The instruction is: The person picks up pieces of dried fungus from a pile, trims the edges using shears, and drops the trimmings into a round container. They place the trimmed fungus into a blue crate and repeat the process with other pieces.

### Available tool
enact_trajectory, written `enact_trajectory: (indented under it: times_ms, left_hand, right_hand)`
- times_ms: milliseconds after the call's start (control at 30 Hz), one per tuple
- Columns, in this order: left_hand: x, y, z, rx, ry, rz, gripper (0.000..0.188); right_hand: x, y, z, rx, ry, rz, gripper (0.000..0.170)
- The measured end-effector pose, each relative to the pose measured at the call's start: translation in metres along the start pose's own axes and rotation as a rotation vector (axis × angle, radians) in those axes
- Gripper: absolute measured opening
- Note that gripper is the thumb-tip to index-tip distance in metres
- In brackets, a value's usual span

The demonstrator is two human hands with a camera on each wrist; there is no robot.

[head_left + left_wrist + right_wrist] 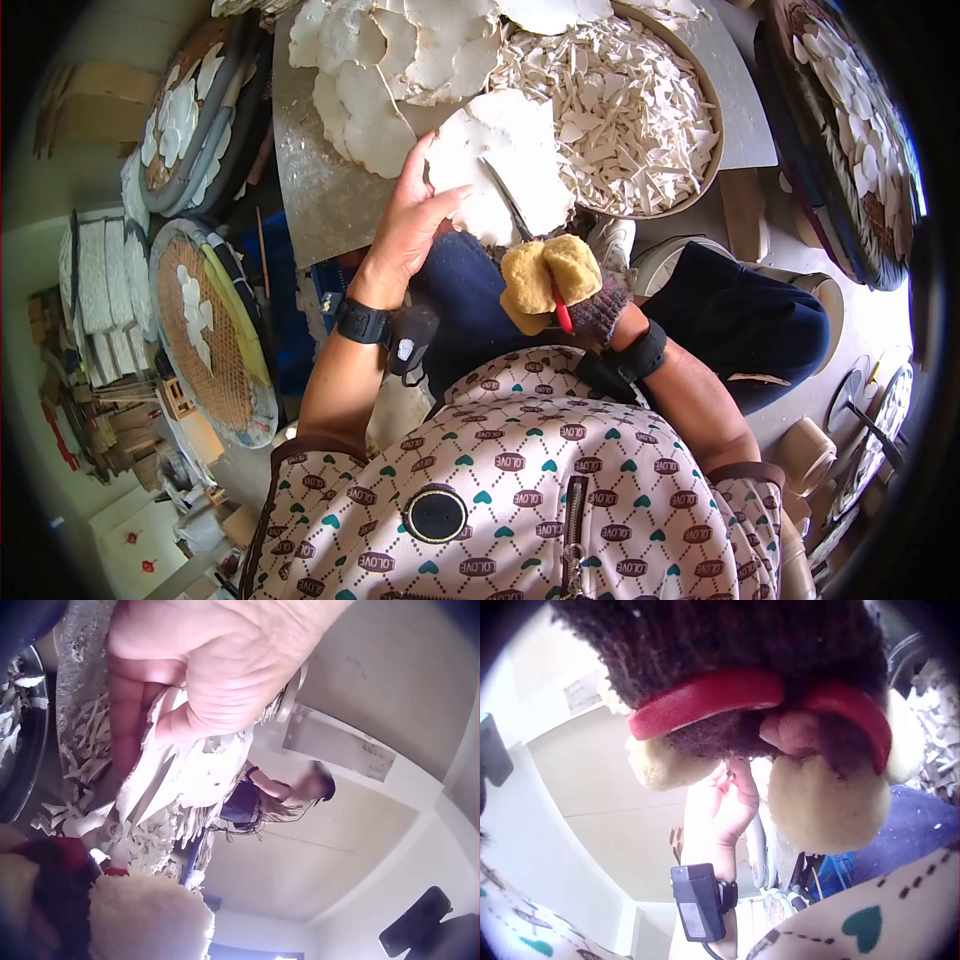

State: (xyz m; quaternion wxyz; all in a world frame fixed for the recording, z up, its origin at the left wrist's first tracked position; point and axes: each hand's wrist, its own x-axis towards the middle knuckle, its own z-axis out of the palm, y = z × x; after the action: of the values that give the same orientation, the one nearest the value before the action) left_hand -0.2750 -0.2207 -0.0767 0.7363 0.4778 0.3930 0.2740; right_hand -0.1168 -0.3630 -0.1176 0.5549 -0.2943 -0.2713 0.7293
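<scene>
My left hand (pixel 408 225) holds a thin, off-white sheet (pixel 525 130) with a ragged edge by its left side, thumb on top. In the left wrist view, the fingers of the left hand (pixel 217 656) bend round the sheet's edge. My right hand (pixel 602 308), in a dark knitted glove, grips scissors (pixel 507 200) whose dark blades lie over the sheet's lower part. Yellow sponge padding (pixel 535 278) wraps the scissors' handles and hides most of the fingers. Red handle loops (pixel 712 699) show around the glove in the right wrist view.
Similar sheets (pixel 362 120) are piled on the grey table (pixel 310 195), left of a round container (pixel 716 150) heaped with white strips. Round woven trays (pixel 215 345) stand at the left, and a bucket (pixel 665 262) is at the right knee. A person (pixel 277 795) is in the background.
</scene>
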Motion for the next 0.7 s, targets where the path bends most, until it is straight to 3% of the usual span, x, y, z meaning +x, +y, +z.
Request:
enact_trajectory:
  times_ms: [67,133,200,300,333,433,533,600,700]
  left_hand:
    - [0.001,-0.003,-0.004,0.057,-0.007,0.023,0.066]
    - [0.005,0.002,-0.009,0.120,-0.032,0.016,0.060]
    - [0.015,0.020,-0.019,0.187,-0.076,-0.024,0.053]
    - [0.030,0.053,-0.027,0.309,-0.044,-0.054,0.043]
    - [0.033,0.064,-0.025,0.383,-0.061,-0.030,0.029]
    - [0.048,0.074,-0.041,0.640,-0.277,-0.099,0.017]
    - [0.046,0.084,-0.047,0.540,-0.326,-0.094,0.010]
    - [0.041,0.084,-0.046,0.434,-0.299,-0.037,0.008]
    - [0.033,0.085,-0.051,0.385,-0.265,0.022,0.005]
  right_hand:
    - [0.002,-0.002,-0.005,-0.201,-0.044,-0.045,0.026]
    - [0.002,0.003,-0.008,-0.143,-0.061,-0.074,0.027]
    - [-0.002,-0.006,-0.008,0.028,-0.061,0.078,0.026]
    - [-0.004,-0.013,-0.003,-0.004,-0.066,0.132,0.025]
    - [-0.002,-0.021,-0.003,-0.750,-0.154,-0.116,0.027]
    - [-0.004,-0.032,-0.001,-0.857,-0.229,-0.112,0.030]
    - [-0.008,-0.046,-0.004,-0.955,-0.295,-0.187,0.031]
    - [-0.012,-0.067,0.000,-0.877,-0.316,-0.026,0.034]
    - [-0.014,-0.072,-0.008,-0.800,-0.344,0.039,0.037]
